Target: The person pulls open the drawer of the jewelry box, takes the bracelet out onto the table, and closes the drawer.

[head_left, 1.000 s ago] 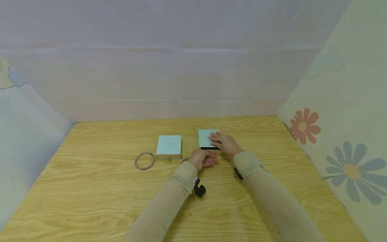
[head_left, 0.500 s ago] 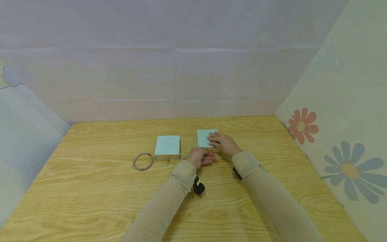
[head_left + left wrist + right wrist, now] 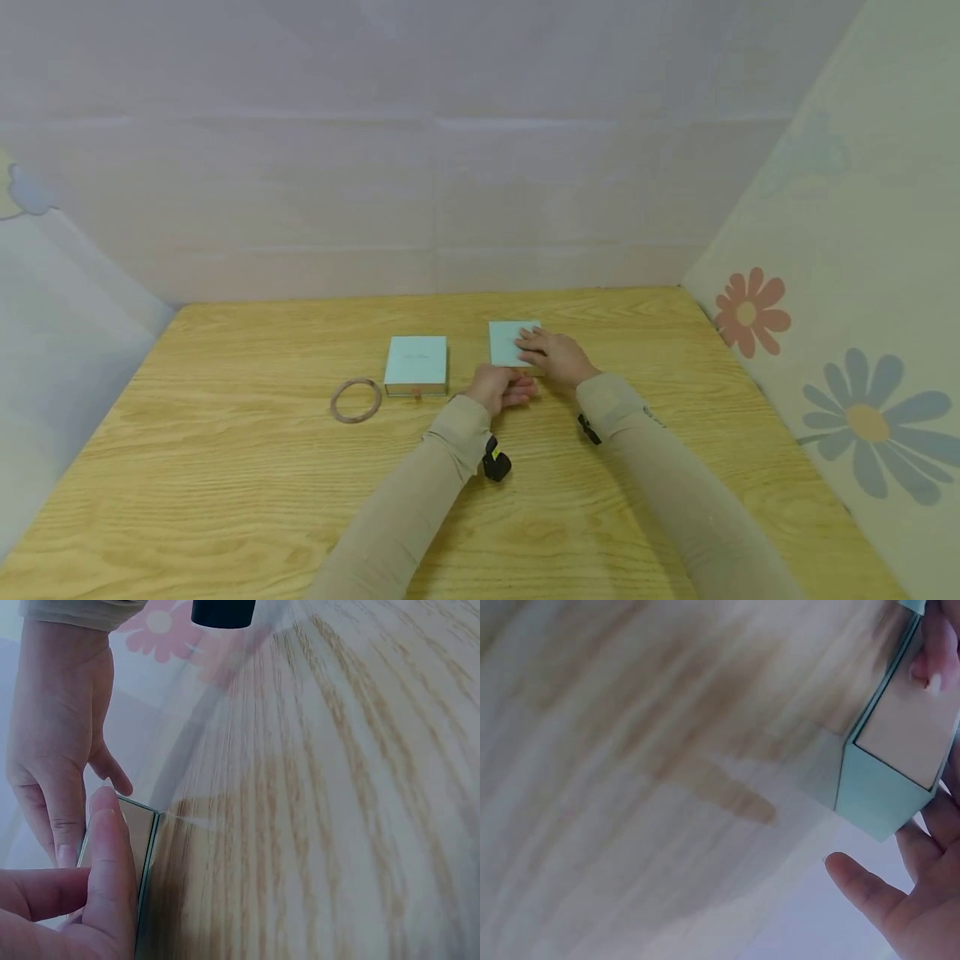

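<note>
A mint-green drawer box [image 3: 504,340] lies on the table, its beige drawer front [image 3: 904,735] level with the sleeve's edges in the right wrist view. My left hand [image 3: 495,388] is at that front, fingertips [image 3: 107,825] against it. Over the box's top lies my right hand [image 3: 561,358], fingers spread and thumb held out apart from the box. To the left sits a second mint-green drawer box [image 3: 417,360] with a small tab at its front. A brownish bangle [image 3: 333,403] rests flat beside that one.
The wood-grain table [image 3: 225,500] meets a pale backdrop [image 3: 337,208] behind the boxes. A side panel with printed flowers [image 3: 870,422] stands on the right. A black wrist camera [image 3: 497,462] hangs under the left sleeve.
The right-hand box's drawer has slid in, and the dark gap at its front is gone. My left hand has moved slightly forward with it; my right hand has stayed on top.
</note>
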